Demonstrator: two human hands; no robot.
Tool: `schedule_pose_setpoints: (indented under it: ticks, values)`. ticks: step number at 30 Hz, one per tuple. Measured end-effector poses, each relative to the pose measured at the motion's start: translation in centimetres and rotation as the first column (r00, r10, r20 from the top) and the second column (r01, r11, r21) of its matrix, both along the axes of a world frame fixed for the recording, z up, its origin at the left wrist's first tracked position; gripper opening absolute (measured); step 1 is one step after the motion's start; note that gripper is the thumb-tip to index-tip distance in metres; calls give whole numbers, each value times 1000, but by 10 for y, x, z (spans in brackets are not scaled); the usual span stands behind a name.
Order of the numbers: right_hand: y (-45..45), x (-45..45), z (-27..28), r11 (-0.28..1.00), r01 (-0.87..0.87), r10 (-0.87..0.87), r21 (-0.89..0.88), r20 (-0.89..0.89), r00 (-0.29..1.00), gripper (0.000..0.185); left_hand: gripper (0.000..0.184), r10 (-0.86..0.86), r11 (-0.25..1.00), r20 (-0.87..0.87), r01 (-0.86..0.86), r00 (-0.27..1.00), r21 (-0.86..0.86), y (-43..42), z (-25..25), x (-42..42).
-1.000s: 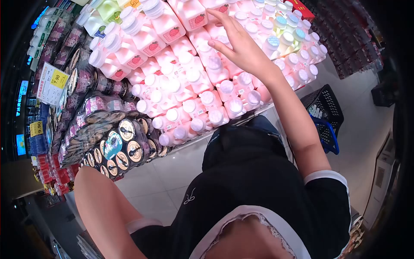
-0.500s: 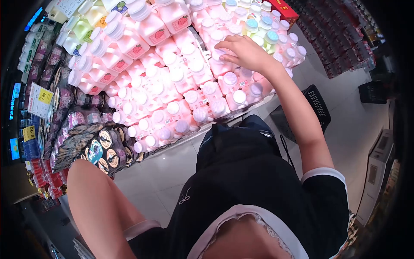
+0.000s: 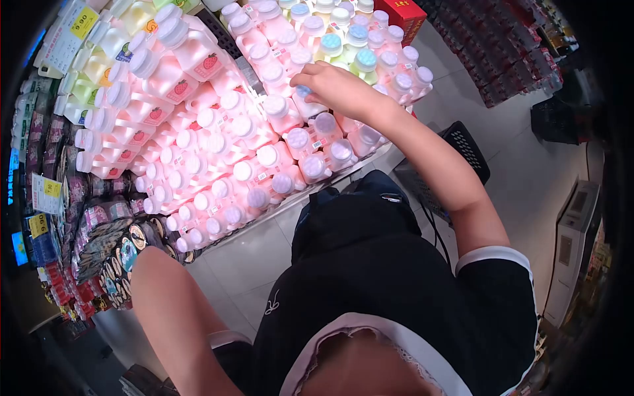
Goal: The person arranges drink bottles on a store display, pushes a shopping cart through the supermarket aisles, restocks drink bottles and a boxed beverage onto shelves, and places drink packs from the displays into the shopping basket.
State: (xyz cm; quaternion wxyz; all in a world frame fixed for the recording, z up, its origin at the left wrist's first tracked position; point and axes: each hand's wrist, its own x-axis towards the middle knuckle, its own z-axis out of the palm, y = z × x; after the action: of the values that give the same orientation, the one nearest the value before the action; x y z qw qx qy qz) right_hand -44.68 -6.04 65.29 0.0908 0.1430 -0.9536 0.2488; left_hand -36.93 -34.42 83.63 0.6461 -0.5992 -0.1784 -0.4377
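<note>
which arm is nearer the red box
Right: the right hand is at pink bottles, below-left of the red box; the left elbow is far lower left in frame, left hand unseen.

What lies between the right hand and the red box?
Bottles, some blue-capped and others pale-capped, fill the stretch between the right hand and the red box, as the head view shows.

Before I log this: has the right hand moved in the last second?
Yes: right hand drew away from the large strawberry jugs, toward the display's front edge.
</note>
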Motion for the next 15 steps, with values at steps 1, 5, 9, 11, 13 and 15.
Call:
schedule_pose_setpoints:
  ticks: [1, 5, 9, 11, 13, 15]
  values:
    - [0, 0, -2, 1000, 8, -8, -4, -13, 1000, 33, 18, 11, 1000, 5, -11, 1000, 2, 1, -1, 1]
    - [-6, 3, 0, 997, 72, -72, -34, -7, 997, 35, 19, 72, 997, 9, -72, 997, -5, 0, -1, 8]
    - [-11, 7, -4, 992, 116, -119, -51, -72, 990, 35, 19, 112, 994, 14, -112, 994, -5, 0, -3, 16]
    - [-10, 8, -8, 992, 108, -113, -57, -73, 991, 37, 20, 120, 993, 25, -120, 993, 0, 0, -6, 18]
    - [-7, 7, -5, 994, 77, -83, -81, -72, 994, 38, 20, 124, 992, 51, -125, 991, 7, 0, -12, 21]
    - [-6, 8, -5, 994, 76, -75, -77, 9, 997, 38, 21, 132, 991, 88, -134, 987, 16, 0, -19, 25]
